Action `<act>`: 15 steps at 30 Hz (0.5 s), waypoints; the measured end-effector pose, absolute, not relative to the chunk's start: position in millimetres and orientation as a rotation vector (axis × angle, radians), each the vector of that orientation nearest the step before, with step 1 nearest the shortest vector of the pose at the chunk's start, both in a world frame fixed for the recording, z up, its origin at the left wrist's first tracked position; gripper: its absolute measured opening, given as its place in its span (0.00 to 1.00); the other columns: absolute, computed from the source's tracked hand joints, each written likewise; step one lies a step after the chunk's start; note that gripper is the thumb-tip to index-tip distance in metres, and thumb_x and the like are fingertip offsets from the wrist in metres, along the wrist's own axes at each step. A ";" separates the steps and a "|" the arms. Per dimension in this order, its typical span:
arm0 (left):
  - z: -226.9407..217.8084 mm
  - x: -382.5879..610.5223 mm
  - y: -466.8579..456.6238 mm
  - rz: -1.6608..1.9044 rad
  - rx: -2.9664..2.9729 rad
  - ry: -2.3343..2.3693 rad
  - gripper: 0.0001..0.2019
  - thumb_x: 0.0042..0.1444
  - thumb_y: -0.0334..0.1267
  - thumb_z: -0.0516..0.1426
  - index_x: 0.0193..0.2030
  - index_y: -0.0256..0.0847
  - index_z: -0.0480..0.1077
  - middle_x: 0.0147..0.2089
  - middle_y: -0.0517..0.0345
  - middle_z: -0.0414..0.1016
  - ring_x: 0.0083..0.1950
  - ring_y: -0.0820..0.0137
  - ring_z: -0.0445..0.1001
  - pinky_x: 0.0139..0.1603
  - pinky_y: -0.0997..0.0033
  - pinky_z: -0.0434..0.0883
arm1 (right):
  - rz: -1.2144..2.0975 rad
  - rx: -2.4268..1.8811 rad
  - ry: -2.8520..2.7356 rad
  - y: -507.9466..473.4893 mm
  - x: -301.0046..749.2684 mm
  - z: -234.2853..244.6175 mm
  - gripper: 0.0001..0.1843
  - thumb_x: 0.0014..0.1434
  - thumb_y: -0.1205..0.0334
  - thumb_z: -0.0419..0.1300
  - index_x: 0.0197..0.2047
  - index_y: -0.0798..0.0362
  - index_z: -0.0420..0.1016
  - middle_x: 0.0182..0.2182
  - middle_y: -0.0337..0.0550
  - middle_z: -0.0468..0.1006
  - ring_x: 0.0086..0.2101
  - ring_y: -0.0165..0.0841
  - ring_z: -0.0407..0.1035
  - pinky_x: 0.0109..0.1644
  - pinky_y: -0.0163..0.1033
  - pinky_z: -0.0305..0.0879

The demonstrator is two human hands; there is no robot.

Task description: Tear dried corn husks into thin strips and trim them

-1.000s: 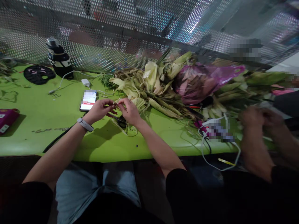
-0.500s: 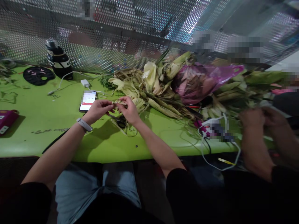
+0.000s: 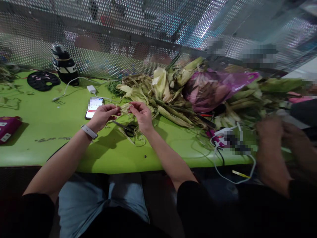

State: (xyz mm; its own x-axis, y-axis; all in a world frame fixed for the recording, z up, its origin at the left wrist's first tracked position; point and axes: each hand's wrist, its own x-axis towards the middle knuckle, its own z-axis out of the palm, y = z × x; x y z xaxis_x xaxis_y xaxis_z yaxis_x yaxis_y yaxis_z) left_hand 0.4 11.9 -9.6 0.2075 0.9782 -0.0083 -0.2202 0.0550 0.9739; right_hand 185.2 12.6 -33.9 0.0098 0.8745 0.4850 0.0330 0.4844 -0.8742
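Between my two hands a pale strip of corn husk [image 3: 125, 108] is stretched above the green table. My left hand [image 3: 102, 115], with a watch band on its wrist, pinches the strip's left end. Its other end is gripped between thumb and fingers of my right hand [image 3: 141, 116]. Beneath the hands lies a pair of scissors [image 3: 129, 130] with dark handles, among thin husk scraps [image 3: 138, 140]. A phone [image 3: 92, 109] with its screen lit rests just behind my left hand. Behind my right hand spreads a pile of corn husks [image 3: 160, 86].
A purple plastic bag [image 3: 205, 89] sits on the husks. Further left stand a dark bottle [image 3: 64, 66], a black mask-shaped piece [image 3: 42, 81] and a magenta box [image 3: 9, 129]. White cables [image 3: 215, 165] hang over the table edge at right, near a co-worker's hands [image 3: 269, 129].
My right hand has moved slightly right, away from my left, so more of the husk strip shows between them. The scissors are less covered. The view has shifted a little.
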 end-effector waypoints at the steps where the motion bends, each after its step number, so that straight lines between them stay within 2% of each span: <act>1: -10.0 0.4 12.0 1.128 1.106 0.900 0.13 0.43 0.38 0.70 0.34 0.36 0.77 0.34 0.53 0.79 0.34 0.74 0.78 0.30 0.79 0.72 | 0.811 -0.853 -1.422 12.7 185.5 -33.8 0.19 0.57 0.46 0.61 0.45 0.50 0.73 0.39 0.42 0.77 0.37 0.29 0.73 0.46 0.40 0.74; 6: -12.3 2.1 11.9 1.056 1.136 0.920 0.11 0.45 0.38 0.69 0.34 0.36 0.77 0.33 0.53 0.79 0.33 0.74 0.78 0.33 0.77 0.74 | 0.626 -0.853 -1.489 7.8 188.4 -28.9 0.13 0.57 0.50 0.63 0.40 0.49 0.77 0.44 0.43 0.75 0.45 0.32 0.71 0.48 0.41 0.72; 8: -13.9 3.7 11.8 1.031 1.170 0.936 0.10 0.46 0.39 0.69 0.33 0.36 0.77 0.32 0.53 0.79 0.33 0.73 0.78 0.33 0.75 0.75 | 0.601 -0.863 -1.515 5.1 188.6 -26.7 0.12 0.57 0.50 0.63 0.39 0.49 0.77 0.46 0.44 0.74 0.46 0.33 0.71 0.45 0.40 0.73; 12: -17.3 6.8 11.4 1.015 1.230 0.932 0.08 0.48 0.38 0.67 0.32 0.37 0.77 0.32 0.52 0.80 0.33 0.71 0.78 0.36 0.71 0.77 | 0.833 -0.839 -1.520 1.0 184.9 -25.2 0.16 0.58 0.46 0.61 0.44 0.47 0.74 0.37 0.40 0.77 0.29 0.27 0.71 0.33 0.37 0.73; 15: -17.2 8.2 9.6 1.019 1.217 0.928 0.06 0.49 0.35 0.66 0.33 0.36 0.77 0.33 0.51 0.80 0.33 0.71 0.79 0.38 0.69 0.77 | 0.913 -0.852 -1.485 -1.3 181.2 -25.0 0.22 0.56 0.46 0.63 0.50 0.47 0.69 0.32 0.36 0.77 0.25 0.26 0.70 0.31 0.35 0.72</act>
State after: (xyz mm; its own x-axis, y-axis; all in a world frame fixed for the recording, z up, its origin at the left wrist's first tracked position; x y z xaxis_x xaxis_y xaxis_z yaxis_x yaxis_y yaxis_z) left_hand 8.2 9.6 -17.2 0.2896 0.9569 -0.0231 -0.1118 0.0578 0.9920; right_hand 181.2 -1.3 -25.0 -0.0990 0.8963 0.4322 0.0191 0.4360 -0.8997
